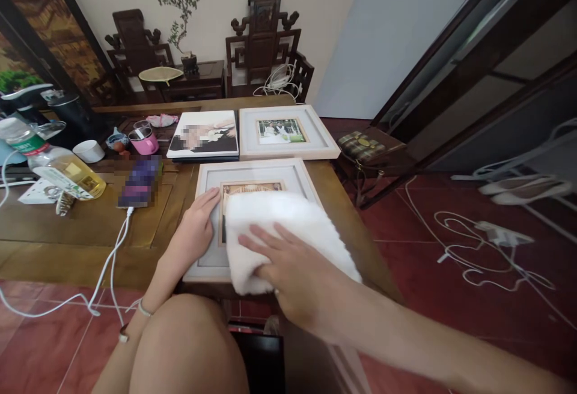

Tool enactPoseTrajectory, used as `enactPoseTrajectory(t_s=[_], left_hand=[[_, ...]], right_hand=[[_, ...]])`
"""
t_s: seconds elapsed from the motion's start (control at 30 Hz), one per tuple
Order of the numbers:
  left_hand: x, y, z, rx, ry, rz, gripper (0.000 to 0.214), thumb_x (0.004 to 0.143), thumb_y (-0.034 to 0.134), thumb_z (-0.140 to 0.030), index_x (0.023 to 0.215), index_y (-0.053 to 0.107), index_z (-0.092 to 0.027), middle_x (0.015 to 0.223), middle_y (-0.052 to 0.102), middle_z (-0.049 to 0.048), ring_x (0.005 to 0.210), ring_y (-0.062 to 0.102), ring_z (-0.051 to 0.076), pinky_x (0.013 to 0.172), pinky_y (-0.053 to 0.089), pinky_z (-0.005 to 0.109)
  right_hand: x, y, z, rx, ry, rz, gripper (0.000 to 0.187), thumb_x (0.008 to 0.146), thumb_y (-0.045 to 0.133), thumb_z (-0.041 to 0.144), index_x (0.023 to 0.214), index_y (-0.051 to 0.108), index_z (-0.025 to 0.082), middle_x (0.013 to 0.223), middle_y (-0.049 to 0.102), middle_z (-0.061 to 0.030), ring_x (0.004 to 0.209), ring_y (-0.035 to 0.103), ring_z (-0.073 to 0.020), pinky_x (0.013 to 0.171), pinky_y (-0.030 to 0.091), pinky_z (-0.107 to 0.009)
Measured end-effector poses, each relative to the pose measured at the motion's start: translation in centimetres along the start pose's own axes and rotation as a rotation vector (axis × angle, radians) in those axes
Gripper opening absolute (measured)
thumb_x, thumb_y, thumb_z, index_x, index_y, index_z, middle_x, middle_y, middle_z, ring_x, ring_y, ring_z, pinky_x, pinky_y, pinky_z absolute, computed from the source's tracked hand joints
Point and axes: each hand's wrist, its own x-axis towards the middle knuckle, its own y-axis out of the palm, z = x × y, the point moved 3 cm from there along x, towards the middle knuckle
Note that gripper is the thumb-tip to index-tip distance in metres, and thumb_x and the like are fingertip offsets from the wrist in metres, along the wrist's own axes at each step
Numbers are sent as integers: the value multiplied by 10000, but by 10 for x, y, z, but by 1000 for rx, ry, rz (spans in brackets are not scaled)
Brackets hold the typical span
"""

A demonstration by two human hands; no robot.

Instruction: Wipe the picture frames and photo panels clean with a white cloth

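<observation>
A light-wood picture frame [211, 214] lies flat on the wooden table near its front edge. A fluffy white cloth [288, 214] covers its right and lower part, with some of the inner picture [252, 187] showing beyond it. My right hand [283, 262] presses on the cloth, fingers spread over the top and the thumb side tucked against a fold. On the left side of the frame rests my left hand [197, 226], its fingers stretched out flat beside the inner picture.
Behind lie a second picture frame [322, 136] and a white photo album [202, 133]. To the left are a phone [139, 184] on a white cable [110, 256], a pink mug [144, 140], a white cup [89, 151] and a bottle of yellow liquid [67, 172]. A checked bag [360, 146] sits at right.
</observation>
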Motion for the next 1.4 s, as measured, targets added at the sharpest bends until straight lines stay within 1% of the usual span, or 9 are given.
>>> enactPoseTrajectory(t_s=[0.2, 0.47, 0.7, 0.9, 1.0, 1.1, 1.2, 1.3, 1.4], left_hand=[[0, 3, 3, 38, -19, 3, 568, 752, 335, 54, 1257, 544, -102, 1377, 500, 137, 1321, 418, 220, 1119, 344, 449], [1, 4, 5, 72, 34, 14, 647, 707, 331, 79, 1284, 524, -141, 1384, 500, 108, 1330, 407, 224, 1109, 360, 459], [3, 3, 1, 85, 15, 14, 634, 723, 322, 76, 1293, 515, -121, 1383, 499, 126, 1328, 408, 225, 1112, 356, 453], [1, 5, 4, 65, 43, -20, 651, 709, 349, 68, 1297, 518, -156, 1363, 523, 100, 1318, 423, 220, 1109, 362, 461], [0, 6, 6, 67, 32, -9, 668, 697, 354, 68, 1302, 513, -164, 1369, 515, 100, 1321, 416, 222, 1107, 362, 461], [-1, 7, 7, 64, 13, 8, 684, 689, 355, 71, 1312, 501, -170, 1389, 490, 104, 1334, 399, 224, 1100, 366, 466], [0, 6, 6, 67, 4, 20, 659, 691, 352, 69, 1290, 520, -147, 1370, 500, 124, 1332, 397, 237, 1096, 366, 467], [3, 3, 3, 58, -6, 37, 620, 711, 342, 62, 1259, 548, -144, 1331, 528, 127, 1308, 424, 243, 1083, 383, 452], [4, 2, 2, 35, 11, 43, 640, 708, 337, 67, 1260, 551, -174, 1331, 534, 104, 1304, 430, 227, 1082, 387, 437]], right_hand=[[-34, -15, -52, -50, 152, -161, 442, 596, 422, -6, 836, 728, 204, 1371, 504, -52, 1321, 389, -256, 1119, 249, -532], [16, -21, -129, -304, 295, -372, 487, 677, 428, -12, 1092, 661, 91, 1423, 439, -131, 1363, 289, -326, 1094, 253, -570], [-21, -5, -68, -224, 110, -254, 384, 625, 487, -3, 894, 721, 139, 1338, 538, -132, 1311, 377, -360, 1067, 316, -567], [-64, -55, -38, 22, 42, -195, 448, 595, 419, -9, 809, 677, 289, 961, 706, -9, 876, 663, -209, 718, 543, -310], [-38, -86, -52, -89, 168, -440, 448, 666, 423, -6, 941, 663, 253, 874, 690, -31, 810, 661, -231, 679, 534, -334], [17, -91, -61, -223, 154, -608, 494, 773, 374, -35, 1142, 605, 198, 1237, 598, -73, 1159, 541, -278, 938, 463, -416], [78, -68, -62, -328, 7, -522, 467, 795, 383, -73, 1137, 612, 147, 1455, 395, -113, 1340, 337, -305, 1019, 394, -453], [115, -37, -60, -345, -175, -366, 410, 814, 430, -42, 1135, 615, 133, 1376, 490, -130, 1322, 367, -285, 1057, 333, -459], [115, -23, -66, -327, -160, -309, 384, 796, 451, -36, 1094, 633, 124, 1239, 593, -147, 1264, 443, -258, 1023, 358, -415]])
